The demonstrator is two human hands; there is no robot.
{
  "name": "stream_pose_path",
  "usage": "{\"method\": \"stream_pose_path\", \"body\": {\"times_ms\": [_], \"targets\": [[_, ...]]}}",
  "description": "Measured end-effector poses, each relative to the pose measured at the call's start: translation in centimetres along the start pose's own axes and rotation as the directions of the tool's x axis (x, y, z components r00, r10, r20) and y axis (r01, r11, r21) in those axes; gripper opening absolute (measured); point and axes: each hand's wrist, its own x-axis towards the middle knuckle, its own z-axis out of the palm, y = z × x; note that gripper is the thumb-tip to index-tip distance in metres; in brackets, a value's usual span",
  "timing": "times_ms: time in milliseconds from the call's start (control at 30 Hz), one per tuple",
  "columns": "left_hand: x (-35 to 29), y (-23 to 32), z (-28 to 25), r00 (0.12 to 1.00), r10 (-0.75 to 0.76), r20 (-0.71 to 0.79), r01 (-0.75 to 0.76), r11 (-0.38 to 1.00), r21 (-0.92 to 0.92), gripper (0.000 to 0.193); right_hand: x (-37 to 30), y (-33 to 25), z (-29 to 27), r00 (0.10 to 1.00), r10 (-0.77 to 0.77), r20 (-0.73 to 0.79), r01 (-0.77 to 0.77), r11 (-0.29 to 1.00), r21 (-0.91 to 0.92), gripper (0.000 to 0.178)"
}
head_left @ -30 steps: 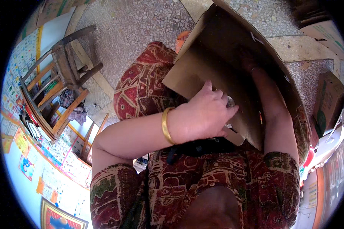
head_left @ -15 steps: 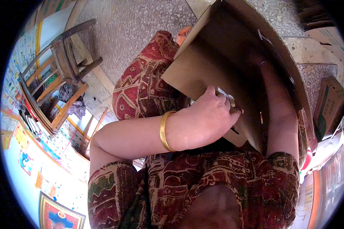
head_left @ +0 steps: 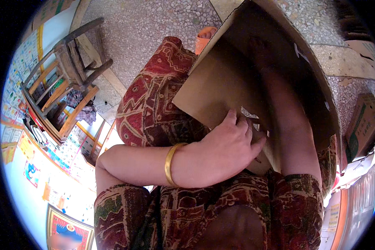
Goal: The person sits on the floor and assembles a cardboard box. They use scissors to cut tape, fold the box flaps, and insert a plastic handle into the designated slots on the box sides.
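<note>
Carton (head_left: 221, 81): seen tilted, open.
Left hand (head_left: 227, 143): fingers half-curled at carton's near wall; hold cannot be told.
Right hand (head_left: 259, 48): sunk inside carton; fingers' state cannot be told.

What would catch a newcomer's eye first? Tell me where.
An open cardboard box fills the upper middle, the right hand deep inside it, the left hand at its near edge. A golden bangle circles the left wrist, and an orange shoe shows beyond the box's left side.
</note>
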Motion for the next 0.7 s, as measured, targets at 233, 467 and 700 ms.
{"method": "stream_pose_path", "body": {"times_ms": [233,467,700], "targets": [[2.0,-2.1,-0.1,0.999,-0.015,0.042,0.017,0.998,-0.054,0.044,4.4,3.6,-1.8,0.966,0.039,0.257,-0.093,0.975,0.200,0.049],[3.5,-4.7,-0.4,0.999,-0.035,0.039,0.037,0.997,-0.062,0.057,-1.3,11.8,-9.3,0.885,0.009,0.466,-0.140,0.959,0.247,0.050],[3.5,-5.0,0.5,1.000,0.018,-0.010,-0.018,0.998,-0.060,0.059,-8.8,12.4,-8.5,0.877,0.327,0.352,-0.386,0.916,0.111,0.050]]}}
